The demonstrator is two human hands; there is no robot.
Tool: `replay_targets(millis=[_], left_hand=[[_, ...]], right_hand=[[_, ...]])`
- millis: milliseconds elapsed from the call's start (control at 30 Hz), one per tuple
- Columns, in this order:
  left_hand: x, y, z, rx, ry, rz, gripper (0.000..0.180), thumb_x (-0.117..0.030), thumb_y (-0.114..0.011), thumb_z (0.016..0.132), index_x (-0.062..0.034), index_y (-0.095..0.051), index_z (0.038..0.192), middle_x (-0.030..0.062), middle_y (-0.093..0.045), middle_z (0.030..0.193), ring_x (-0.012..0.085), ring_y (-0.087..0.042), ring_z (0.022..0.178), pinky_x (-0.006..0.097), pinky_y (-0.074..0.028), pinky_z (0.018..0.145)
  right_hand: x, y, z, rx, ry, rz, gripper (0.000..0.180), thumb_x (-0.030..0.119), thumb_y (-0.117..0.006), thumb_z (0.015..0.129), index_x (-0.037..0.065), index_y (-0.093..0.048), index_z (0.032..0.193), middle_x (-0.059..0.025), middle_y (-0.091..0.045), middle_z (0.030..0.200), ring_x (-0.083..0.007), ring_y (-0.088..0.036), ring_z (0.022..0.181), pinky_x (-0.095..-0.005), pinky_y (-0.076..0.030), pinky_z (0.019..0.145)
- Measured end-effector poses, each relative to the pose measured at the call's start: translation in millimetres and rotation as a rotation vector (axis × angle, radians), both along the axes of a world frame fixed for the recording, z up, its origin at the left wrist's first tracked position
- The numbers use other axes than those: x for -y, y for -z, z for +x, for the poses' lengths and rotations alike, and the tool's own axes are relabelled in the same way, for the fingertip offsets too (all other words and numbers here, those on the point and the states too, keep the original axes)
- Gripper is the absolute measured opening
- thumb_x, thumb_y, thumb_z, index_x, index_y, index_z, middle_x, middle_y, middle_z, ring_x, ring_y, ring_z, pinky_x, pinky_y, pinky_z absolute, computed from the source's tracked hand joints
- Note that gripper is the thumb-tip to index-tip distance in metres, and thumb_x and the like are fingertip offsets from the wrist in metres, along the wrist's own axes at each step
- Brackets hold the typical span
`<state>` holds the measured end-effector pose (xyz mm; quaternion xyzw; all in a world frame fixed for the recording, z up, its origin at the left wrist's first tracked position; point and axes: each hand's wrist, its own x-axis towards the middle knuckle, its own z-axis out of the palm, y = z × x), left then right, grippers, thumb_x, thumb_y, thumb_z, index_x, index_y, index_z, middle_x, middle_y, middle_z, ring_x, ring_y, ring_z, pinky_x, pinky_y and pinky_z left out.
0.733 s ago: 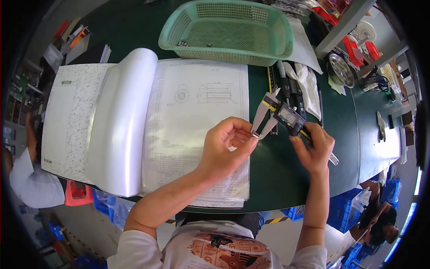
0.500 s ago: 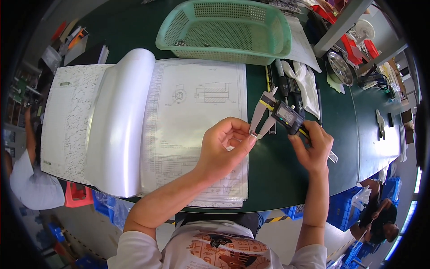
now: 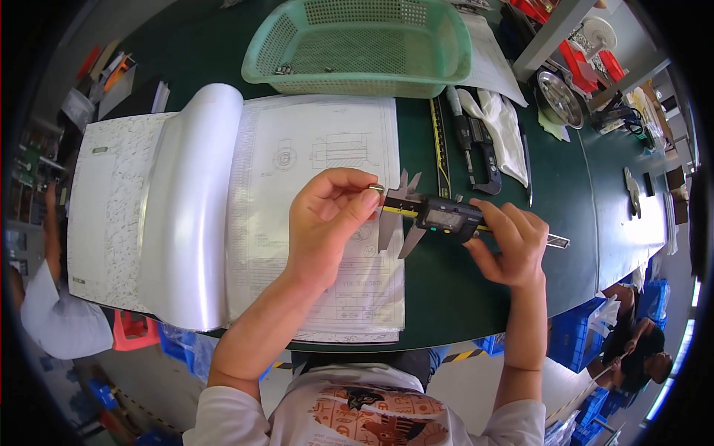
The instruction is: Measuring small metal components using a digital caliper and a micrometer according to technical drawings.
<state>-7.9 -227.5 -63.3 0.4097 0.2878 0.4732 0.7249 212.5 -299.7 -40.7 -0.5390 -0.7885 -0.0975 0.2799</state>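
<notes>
Between thumb and fingertips, my left hand [image 3: 321,223] pinches a small shiny metal cylinder [image 3: 377,189] over the drawing sheet [image 3: 305,201]. My right hand [image 3: 513,241] is closed around the body of a digital caliper [image 3: 448,218], which lies almost level and points left. Its long jaws are spread apart and hang toward me, with nothing between them. The metal cylinder sits beside the caliper's left end, close to the short upper jaws; whether they touch I cannot tell. The drawing is in a clear sleeve and shows a round part and a hatched section.
A green plastic basket [image 3: 357,88] with a few small metal parts [image 3: 283,70] stands at the back. Right of the drawing lie a yellow-marked ruler [image 3: 440,152], a micrometer [image 3: 485,160], white gloves [image 3: 506,134] and a pen [image 3: 527,167]. A metal bowl [image 3: 558,100] is farther right. A rolled-over sleeve page [image 3: 197,208] bulges left.
The caliper has turned from slanting to nearly level, and its jaws have come away from the metal cylinder. My left hand has moved left and away from me, still pinching the cylinder.
</notes>
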Motion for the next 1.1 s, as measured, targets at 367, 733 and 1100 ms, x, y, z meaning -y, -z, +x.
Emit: replay_targets(millis=[367,733,1100], left_hand=[[3,-2,0,-0.04,-0.027,0.073,0.016,0.001,-0.059,0.076,0.0025,-0.055,0.091,0.0061,-0.056,0.084,0.0089,-0.053,0.077,0.02,-0.044,0.07],[3,5,0,-0.016,-0.056,0.307,0.012,0.01,-0.058,0.072,0.0039,-0.059,0.082,0.0107,-0.055,0.087,0.0127,-0.054,0.079,0.021,-0.045,0.069],[6,8,2,-0.012,-0.018,0.304,0.012,0.011,-0.058,0.072,0.0035,-0.058,0.082,0.0107,-0.054,0.088,0.0121,-0.053,0.078,0.022,-0.045,0.069]], right_hand=[[0,0,0,0.025,-0.018,0.004,0.038,0.027,-0.066,0.061,0.004,-0.059,0.09,-0.0025,-0.045,0.057,-0.0175,-0.044,0.042,-0.0278,-0.034,0.039],[1,1,1,0.008,-0.028,0.024,0.037,0.03,-0.068,0.06,0.005,-0.059,0.085,-0.0022,-0.044,0.054,-0.0176,-0.044,0.041,-0.0277,-0.034,0.039],[1,1,2,-0.015,0.005,0.069,0.034,0.036,-0.069,0.061,0.007,-0.055,0.068,-0.0017,-0.04,0.049,-0.0175,-0.041,0.038,-0.0274,-0.031,0.036]])
